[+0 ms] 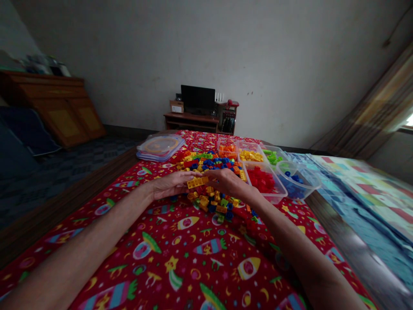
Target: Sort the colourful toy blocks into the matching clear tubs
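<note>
Over a heap of colourful toy building bricks, my left hand and my right hand meet with fingertips close together. Between them is a long yellow toy brick. Its left end lies within my left hand's stretched fingers and thumb, and its right end is at my right hand's bent fingers. My right fingertips are partly hidden behind the hand. Loose yellow, blue, green and red bricks lie below and behind both hands.
To the right stand clear plastic tubs with sorted bricks: a red-brick tub, a yellow-brick tub, a round blue-brick tub, and orange and green ones. Stacked lids lie at the back left. A red patterned cloth covers the table.
</note>
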{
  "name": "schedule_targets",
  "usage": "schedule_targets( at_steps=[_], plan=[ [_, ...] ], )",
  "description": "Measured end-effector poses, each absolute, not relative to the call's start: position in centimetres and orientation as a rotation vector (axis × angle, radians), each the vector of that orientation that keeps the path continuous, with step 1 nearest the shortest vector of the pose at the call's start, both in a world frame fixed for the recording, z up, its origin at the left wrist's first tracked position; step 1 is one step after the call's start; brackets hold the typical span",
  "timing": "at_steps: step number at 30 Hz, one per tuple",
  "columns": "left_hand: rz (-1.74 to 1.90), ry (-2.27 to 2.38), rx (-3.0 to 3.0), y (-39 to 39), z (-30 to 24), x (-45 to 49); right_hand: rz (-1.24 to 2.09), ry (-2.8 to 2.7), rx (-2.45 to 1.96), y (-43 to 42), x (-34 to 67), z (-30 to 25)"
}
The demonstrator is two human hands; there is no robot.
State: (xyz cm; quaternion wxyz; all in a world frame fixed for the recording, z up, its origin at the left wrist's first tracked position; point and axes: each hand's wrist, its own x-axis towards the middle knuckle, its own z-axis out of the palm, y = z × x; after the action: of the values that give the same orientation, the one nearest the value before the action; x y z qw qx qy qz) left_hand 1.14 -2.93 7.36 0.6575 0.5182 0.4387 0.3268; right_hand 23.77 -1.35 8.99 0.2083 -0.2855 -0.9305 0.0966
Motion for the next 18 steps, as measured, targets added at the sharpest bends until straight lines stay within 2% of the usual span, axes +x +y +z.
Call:
schedule_targets(
  at_steps=[18],
  plan=[
    [0.929,0.995,1.154,-2.41,7.03,0.98,0.227,-2.609,-0.836,-1.14,24.21,9.11]
  ],
)
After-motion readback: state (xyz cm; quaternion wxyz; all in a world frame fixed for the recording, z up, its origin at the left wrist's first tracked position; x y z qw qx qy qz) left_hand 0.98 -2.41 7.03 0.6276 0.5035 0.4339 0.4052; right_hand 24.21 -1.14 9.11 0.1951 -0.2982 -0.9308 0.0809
